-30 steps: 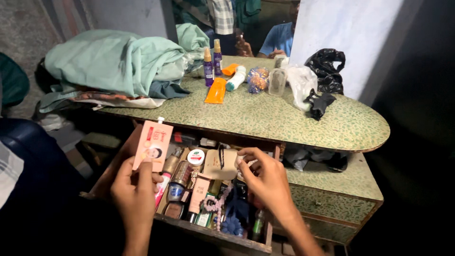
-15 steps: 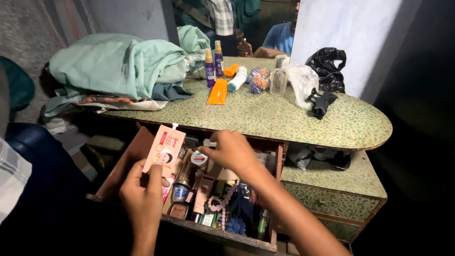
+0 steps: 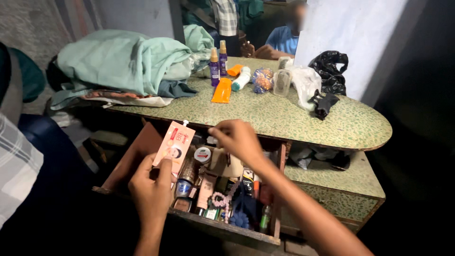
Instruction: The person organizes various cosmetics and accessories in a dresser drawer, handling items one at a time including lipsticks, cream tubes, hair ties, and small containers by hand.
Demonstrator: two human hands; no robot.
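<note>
Fingers of the left hand [image 3: 152, 188] pinch a pink sachet [image 3: 174, 147], held upright above the left side of the open drawer [image 3: 222, 228]. The right hand [image 3: 238, 139] hovers over the drawer's back edge, just under the table [image 3: 303, 123] front edge, fingertips drawn together; whether they grip anything cannot be told.

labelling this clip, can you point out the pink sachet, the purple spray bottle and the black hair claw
pink sachet [image 3: 174, 145], head view, middle of its front
purple spray bottle [image 3: 214, 69], head view, its purple body
black hair claw [image 3: 324, 103], head view, middle of the clip
</note>
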